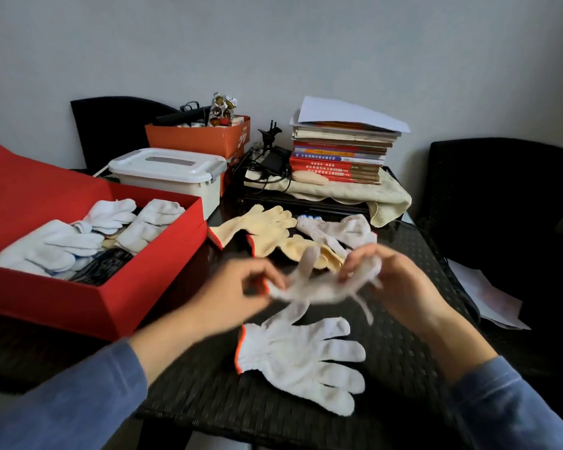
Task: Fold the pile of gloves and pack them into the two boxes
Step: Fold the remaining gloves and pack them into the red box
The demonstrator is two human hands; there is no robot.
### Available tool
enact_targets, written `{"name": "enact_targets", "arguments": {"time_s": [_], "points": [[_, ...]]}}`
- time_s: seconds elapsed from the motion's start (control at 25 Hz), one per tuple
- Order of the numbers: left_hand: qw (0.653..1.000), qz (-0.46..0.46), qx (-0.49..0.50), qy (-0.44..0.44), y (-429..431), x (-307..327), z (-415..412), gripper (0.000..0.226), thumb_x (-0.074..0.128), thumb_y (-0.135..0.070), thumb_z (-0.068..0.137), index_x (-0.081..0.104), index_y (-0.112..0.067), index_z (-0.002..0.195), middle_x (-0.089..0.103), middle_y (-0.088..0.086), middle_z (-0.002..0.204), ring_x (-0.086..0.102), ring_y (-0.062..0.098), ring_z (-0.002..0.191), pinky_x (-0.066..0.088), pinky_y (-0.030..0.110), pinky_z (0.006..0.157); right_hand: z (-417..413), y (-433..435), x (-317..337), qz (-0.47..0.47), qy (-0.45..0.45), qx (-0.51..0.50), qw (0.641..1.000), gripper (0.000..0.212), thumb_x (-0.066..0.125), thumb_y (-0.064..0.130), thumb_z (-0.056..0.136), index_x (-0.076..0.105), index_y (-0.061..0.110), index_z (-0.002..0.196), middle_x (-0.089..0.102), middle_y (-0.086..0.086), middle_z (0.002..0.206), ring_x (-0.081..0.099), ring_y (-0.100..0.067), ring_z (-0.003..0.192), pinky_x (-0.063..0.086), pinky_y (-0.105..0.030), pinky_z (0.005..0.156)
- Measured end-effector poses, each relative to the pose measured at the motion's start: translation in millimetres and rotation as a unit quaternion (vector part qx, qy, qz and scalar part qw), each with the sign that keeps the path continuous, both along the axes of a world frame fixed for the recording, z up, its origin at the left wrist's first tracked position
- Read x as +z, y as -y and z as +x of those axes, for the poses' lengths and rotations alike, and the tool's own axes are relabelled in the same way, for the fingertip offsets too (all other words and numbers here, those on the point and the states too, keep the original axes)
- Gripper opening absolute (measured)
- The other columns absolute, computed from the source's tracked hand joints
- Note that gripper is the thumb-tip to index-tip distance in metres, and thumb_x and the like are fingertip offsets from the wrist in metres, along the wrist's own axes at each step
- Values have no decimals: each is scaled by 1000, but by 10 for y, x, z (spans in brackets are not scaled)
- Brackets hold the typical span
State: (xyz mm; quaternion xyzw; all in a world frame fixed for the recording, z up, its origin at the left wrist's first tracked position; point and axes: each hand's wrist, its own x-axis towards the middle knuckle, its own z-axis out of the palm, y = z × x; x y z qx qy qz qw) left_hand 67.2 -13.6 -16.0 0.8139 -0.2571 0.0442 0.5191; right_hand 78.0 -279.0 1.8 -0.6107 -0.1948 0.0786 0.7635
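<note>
Both hands are up over the table, right of the red box, w/ one white glove stretched between them. L hand pinches the cuff end, thumb & fingers curled at the orange trim. R hand grips the finger end, fingers curled round the fabric. Glove & hands are blurred, so exact finger placement can't be told. A 2nd white glove lies flat on the table, fingers spread, orange cuff toward the box. It is nearer the person than the held one & right of the box's near corner. Inside the red box: several folded white gloves plus sth dark at the front. Just right of the box's far corner lie two yellow gloves. Further right of those are crumpled whitish gloves, one cuff blue-edged. Behind the box sits a white tub, lid shut.
</note>
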Motion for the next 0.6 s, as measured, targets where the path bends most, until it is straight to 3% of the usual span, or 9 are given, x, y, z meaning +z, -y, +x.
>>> {"name": "enact_targets", "arguments": {"time_s": [0.12, 0.24, 0.32, 0.36, 0.48, 0.52, 0.6], "points": [[986, 140, -38, 83, -122, -404, -160, 40, 59, 6, 60, 66, -30, 77, 70, -14, 98, 61, 2, 106, 49, 30, 92, -2, 124, -98, -32, -53, 92, 994, 42, 59, 40, 71, 70, 6, 93, 67, -18, 88, 64, -30, 83, 54, -36, 77], [981, 154, -32, 110, -167, -511, -170, 40, 62, 5, 60, 64, -30, 79, 67, -16, 100, 58, 3, 109, 48, 29, 90, 74, 57, -204, -133, -45, -32, 990, 25, 44, 14, 95, 68, 5, 95, 70, -13, 88, 66, -25, 80, 53, -31, 73], [979, 157, -29, 130, -153, -480, -161, 39, 58, 4, 59, 62, -30, 78, 66, -16, 100, 58, 4, 109, 49, 30, 87, 72, -62, -251, -255, 11, -82, 964, 18, 49, 7, 96, 67, 10, 96, 72, -3, 88, 67, -17, 81, 52, -23, 72], [978, 156, -30, 138, -141, -462, -168, 39, 56, 3, 58, 61, -30, 78, 65, -17, 99, 58, 4, 108, 50, 31, 86, 73, -108, -281, -342, 59, -95, 933, 13, 55, 12, 93, 67, 16, 96, 71, 4, 90, 66, -12, 83, 51, -21, 73], [975, 135, -21, 173, -94, -365, -197, 38, 53, 6, 57, 60, -25, 76, 64, -16, 98, 58, 6, 106, 50, 30, 83, 47, -237, -370, -583, 196, -109, 781, 18, 61, 38, 87, 62, 32, 105, 60, 17, 101, 50, -5, 101, 45, -23, 82], [973, 127, -23, 190, -79, -323, -206, 34, 51, 5, 58, 61, -22, 76, 64, -15, 98, 58, 7, 105, 49, 29, 83, 36, -273, -387, -617, 208, -107, 752, 26, 60, 45, 86, 61, 34, 109, 56, 17, 104, 44, -6, 104, 42, -22, 84], [968, 131, -38, 210, -79, -282, -233, 29, 50, 3, 61, 62, -19, 75, 64, -15, 97, 58, 7, 104, 49, 26, 82, 18, -332, -424, -633, 208, -115, 737, 33, 58, 51, 84, 59, 35, 113, 54, 14, 108, 41, -9, 107, 39, -22, 84]]}}
